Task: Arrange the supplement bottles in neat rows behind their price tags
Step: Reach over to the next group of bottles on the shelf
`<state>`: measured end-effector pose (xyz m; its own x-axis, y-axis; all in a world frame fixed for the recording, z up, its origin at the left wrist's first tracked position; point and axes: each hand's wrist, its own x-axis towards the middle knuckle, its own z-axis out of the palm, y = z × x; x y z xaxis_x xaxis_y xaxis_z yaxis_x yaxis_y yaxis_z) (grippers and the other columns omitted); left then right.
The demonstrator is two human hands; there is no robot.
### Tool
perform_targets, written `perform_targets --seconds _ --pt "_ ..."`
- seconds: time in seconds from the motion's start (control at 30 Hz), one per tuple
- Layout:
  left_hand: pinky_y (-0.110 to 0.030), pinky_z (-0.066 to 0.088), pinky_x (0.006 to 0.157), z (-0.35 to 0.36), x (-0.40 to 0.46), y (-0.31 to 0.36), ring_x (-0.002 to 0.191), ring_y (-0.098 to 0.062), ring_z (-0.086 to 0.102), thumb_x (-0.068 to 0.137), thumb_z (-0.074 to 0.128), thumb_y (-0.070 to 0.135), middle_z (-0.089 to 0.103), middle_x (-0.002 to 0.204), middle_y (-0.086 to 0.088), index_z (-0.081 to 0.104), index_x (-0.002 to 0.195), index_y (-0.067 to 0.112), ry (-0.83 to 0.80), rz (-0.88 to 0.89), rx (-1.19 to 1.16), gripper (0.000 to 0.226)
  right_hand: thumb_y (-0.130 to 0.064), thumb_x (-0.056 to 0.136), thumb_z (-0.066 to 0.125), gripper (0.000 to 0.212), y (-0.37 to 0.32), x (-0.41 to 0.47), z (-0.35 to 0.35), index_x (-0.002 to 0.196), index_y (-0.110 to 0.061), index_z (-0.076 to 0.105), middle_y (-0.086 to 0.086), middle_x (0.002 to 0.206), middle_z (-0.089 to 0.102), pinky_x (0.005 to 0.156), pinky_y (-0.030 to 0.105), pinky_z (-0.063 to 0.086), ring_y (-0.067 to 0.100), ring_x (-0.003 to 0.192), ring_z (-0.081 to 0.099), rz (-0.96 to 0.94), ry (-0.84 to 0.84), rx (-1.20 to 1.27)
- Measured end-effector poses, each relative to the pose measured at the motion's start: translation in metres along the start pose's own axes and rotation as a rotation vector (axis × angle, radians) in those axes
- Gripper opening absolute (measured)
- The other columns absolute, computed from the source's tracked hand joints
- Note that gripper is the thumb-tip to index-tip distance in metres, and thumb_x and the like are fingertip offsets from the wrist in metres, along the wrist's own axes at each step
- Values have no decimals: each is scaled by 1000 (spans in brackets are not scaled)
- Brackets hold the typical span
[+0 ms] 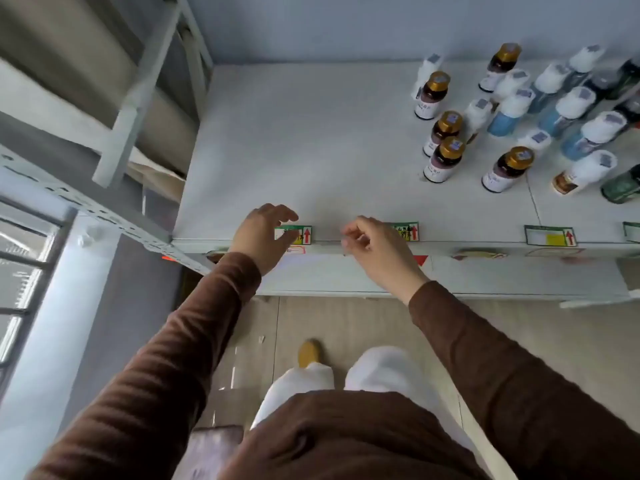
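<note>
Right now the person is standing at a white shelf (311,150), both arms in brown sleeves (207,323) reaching over its front edge. The left hand (263,233) is hovering with its fingers spread and loosely curled, holding nothing, and it is partly covering a green-edged price tag (300,234) stuck at the shelf's lip. The right hand (372,242) is hanging just beside a second price tag (408,231), its fingers curled in and the thumb drawn close to the fingertips; nothing is showing between them. A third price tag (550,235) is sitting further along the edge to the right, well apart from both hands.

The supplement bottles are all standing in a loose cluster at the back right of the shelf, far from the hands and not lined up behind any tag. Five dark bottles with gold caps (444,161) are scattered at the near side of that cluster, and white-capped bottles (509,112), several of them pale blue, are crowding behind and to the right. A dark green bottle (621,185) is standing at the right edge of view. The left half of the shelf is lying bare.
</note>
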<state>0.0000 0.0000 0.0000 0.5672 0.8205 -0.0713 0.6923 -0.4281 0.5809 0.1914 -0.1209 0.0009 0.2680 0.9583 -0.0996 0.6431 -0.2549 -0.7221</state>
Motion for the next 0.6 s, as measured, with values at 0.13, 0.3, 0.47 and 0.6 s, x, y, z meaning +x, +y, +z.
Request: perform_targets --seconds 0.13,0.3,0.47,0.6 --pt "-32 43 85 -1 -6 -45 100 -23 52 85 67 30 61 107 -1 65 112 22 79 -36 77 28 -37 95 56 20 -13 3 44 91 -21 67 -9 84 70 74 37 55 16 76 66 132 -47 33" --pt "-38 43 87 11 -11 -76 99 -29 46 80 68 40 59 107 -5 65 113 22 201 -55 108 37 -62 95 42 51 -12 11 80 74 -25 70 -13 65 70 72 40 58 5 58 67 311 -69 107" --pt "-34 39 86 23 -8 -79 99 -25 43 78 65 51 57 109 -3 64 116 25 285 -91 94 46 -79 88 31 74 -11 23 101 65 -23 75 -8 59 72 77 38 58 8 52 68 480 -83 299" --pt "-36 39 88 30 -7 -77 101 -27 45 77 70 48 56 108 -1 68 109 28 322 -132 41 38 -80 87 31 79 -8 29 112 62 -20 75 -3 57 71 79 39 58 12 51 69 511 -68 373"
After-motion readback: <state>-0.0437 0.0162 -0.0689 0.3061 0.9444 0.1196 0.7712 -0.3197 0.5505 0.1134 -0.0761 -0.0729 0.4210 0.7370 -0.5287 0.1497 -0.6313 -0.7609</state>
